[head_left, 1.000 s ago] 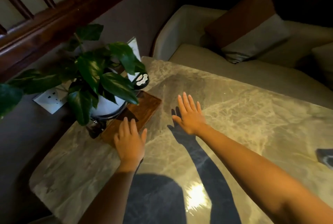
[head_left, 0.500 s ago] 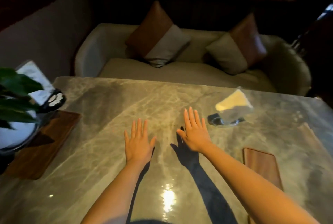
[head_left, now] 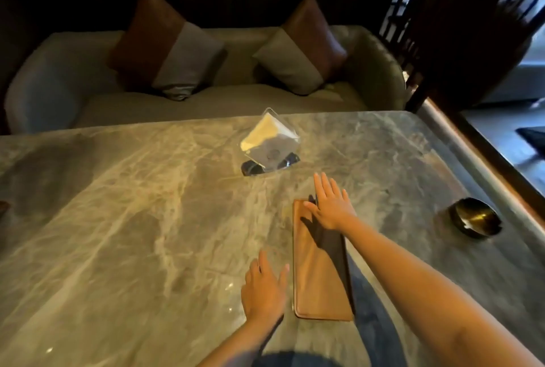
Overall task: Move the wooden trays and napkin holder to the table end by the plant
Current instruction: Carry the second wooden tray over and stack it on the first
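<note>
A long wooden tray [head_left: 315,272] lies flat on the marble table [head_left: 132,219], near the front, lengthwise away from me. My right hand [head_left: 331,204] hovers open over its far end, fingers spread, holding nothing. My left hand [head_left: 264,290] is open just left of the tray's near end, beside its edge. A clear napkin holder [head_left: 269,145] with white napkins stands on a dark base behind the tray. The plant is out of view; only a brown sliver shows at the far left edge.
A dark round ashtray [head_left: 473,220] sits near the table's right edge. A sofa [head_left: 206,95] with two cushions runs along the far side. Dark wooden screens and a lit floor lie to the right.
My view has swung right, away from the plant and the first tray. Both open hands moved right with it and now flank the second tray.
</note>
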A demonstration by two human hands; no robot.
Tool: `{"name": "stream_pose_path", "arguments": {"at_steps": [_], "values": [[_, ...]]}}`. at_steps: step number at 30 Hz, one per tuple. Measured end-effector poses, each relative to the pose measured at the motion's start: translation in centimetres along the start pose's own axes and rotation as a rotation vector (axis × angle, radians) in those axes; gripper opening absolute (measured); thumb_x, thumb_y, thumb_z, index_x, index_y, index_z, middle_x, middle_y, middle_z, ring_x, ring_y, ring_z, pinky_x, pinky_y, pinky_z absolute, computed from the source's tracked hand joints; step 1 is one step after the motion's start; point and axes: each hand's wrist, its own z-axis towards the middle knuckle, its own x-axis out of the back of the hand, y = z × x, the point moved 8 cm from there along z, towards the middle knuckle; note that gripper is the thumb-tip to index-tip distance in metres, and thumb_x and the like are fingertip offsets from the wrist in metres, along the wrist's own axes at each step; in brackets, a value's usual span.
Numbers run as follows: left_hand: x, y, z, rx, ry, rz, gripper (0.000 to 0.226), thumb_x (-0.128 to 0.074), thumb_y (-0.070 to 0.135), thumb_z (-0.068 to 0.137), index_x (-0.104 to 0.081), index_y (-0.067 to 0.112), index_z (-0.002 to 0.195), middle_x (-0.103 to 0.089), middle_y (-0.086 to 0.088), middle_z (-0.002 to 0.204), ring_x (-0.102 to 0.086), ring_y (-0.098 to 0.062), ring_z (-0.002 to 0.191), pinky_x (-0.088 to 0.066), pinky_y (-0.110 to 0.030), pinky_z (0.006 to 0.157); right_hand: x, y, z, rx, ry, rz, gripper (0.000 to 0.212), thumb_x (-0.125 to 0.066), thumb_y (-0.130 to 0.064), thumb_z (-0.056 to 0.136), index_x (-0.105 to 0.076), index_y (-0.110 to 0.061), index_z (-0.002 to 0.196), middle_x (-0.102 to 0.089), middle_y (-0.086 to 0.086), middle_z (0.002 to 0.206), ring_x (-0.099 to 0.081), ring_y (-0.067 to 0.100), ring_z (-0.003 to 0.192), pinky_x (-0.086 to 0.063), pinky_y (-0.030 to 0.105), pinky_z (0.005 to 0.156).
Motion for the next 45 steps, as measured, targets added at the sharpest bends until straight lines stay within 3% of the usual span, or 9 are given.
{"name": "stream_pose_path", "arguments": {"at_steps": [7,9,11,15,22,31,34,39,45], "values": [[-7.1,-1.7,-4.5,0.384,-0.195,-0.390,0.052,-0.047,0.042,0.091,-0.034,0.005,0.126,-0.058,-0.021,0.126,-0.062,-0.037,0.107,-0.051,-0.044,0.095,-2.5,4.2,-0.3,-0.013,-0.119,0.172,0.074,-0.036,-0.043,0.096,0.006,-0.013,0.149,-0.001,0.008,0.160,-0.004,0.031,0.146,-0.013,0.047,0.120],[-8.7,-1.7,-5.3,0.463,-0.224,-0.491,0.051,-0.049,0.040,0.091,-0.037,0.003,0.123,-0.063,-0.024,0.118,-0.069,-0.034,0.079,-0.058,-0.038,0.071,-3.1,4.8,-0.2,-0.013,-0.147,0.202,0.075,-0.038,-0.042,0.096,0.005,-0.011,0.148,-0.002,0.009,0.160,-0.005,0.031,0.146,-0.014,0.049,0.119],[-9.8,-1.8,-6.0,0.509,-0.239,-0.573,0.048,-0.051,0.038,0.091,-0.043,0.000,0.118,-0.069,-0.021,0.095,-0.059,-0.021,0.045,-0.043,-0.023,0.041,-3.7,5.4,-0.1,-0.013,-0.171,0.196,0.075,-0.039,-0.042,0.096,0.004,-0.009,0.148,-0.002,0.010,0.160,-0.004,0.031,0.146,-0.015,0.049,0.119],[-12.0,-1.7,-7.6,0.535,-0.316,-0.647,0.041,-0.047,0.041,0.093,-0.052,0.002,0.104,-0.060,-0.005,0.063,-0.052,-0.005,0.024,-0.035,-0.013,0.028,-4.3,5.7,0.3,0.010,-0.188,0.197,0.069,-0.041,-0.041,0.095,-0.011,-0.006,0.146,-0.014,0.009,0.158,-0.010,0.033,0.144,-0.020,0.051,0.116],[-12.5,-0.2,-6.9,0.506,-0.269,-0.785,0.031,-0.044,0.031,0.096,-0.046,0.005,0.114,-0.055,-0.004,0.066,-0.052,-0.011,0.047,-0.038,-0.012,0.031,-4.6,5.3,1.2,0.058,-0.160,0.144,0.067,-0.044,-0.041,0.094,-0.014,-0.009,0.146,-0.018,0.010,0.155,-0.016,0.039,0.140,-0.023,0.048,0.114],[-11.7,-1.9,-6.2,0.512,-0.131,-0.780,0.034,-0.045,0.013,0.096,-0.042,-0.008,0.123,-0.050,-0.006,0.057,-0.048,-0.013,0.042,-0.034,-0.016,0.032,-4.9,6.6,0.5,-0.048,-0.077,0.087,0.062,-0.046,-0.045,0.092,-0.032,-0.006,0.137,-0.030,0.020,0.145,-0.028,0.040,0.130,-0.030,0.045,0.109],[-10.5,-2.3,-5.8,0.463,-0.104,-0.761,0.032,-0.048,0.006,0.094,-0.043,-0.012,0.121,-0.050,-0.007,0.055,-0.048,-0.005,0.027,-0.037,-0.017,0.033,-4.7,6.9,0.0,-0.080,-0.060,0.095,0.060,-0.048,-0.047,0.090,-0.038,-0.005,0.132,-0.035,0.021,0.141,-0.032,0.039,0.127,-0.032,0.043,0.107],[-7.9,-2.6,-5.1,0.379,-0.058,-0.785,0.028,-0.050,0.002,0.093,-0.044,-0.012,0.116,-0.050,-0.009,0.056,-0.047,-0.016,0.042,-0.040,-0.019,0.036,-3.5,5.7,-0.1,-0.091,-0.038,0.133,0.062,-0.050,-0.047,0.089,-0.038,-0.005,0.132,-0.036,0.022,0.139,-0.032,0.040,0.127,-0.032,0.044,0.106],[-3.3,-5.1,-4.2,0.314,0.010,-0.874,0.007,-0.049,0.000,0.093,-0.051,0.004,0.088,-0.050,-0.009,0.057,-0.048,-0.012,0.039,-0.040,-0.015,0.034,-1.4,-0.9,0.9,-0.008,0.002,0.074,0.066,-0.049,-0.051,0.088,-0.038,-0.005,0.134,-0.037,0.021,0.139,-0.033,0.040,0.127,-0.031,0.042,0.108]]}}
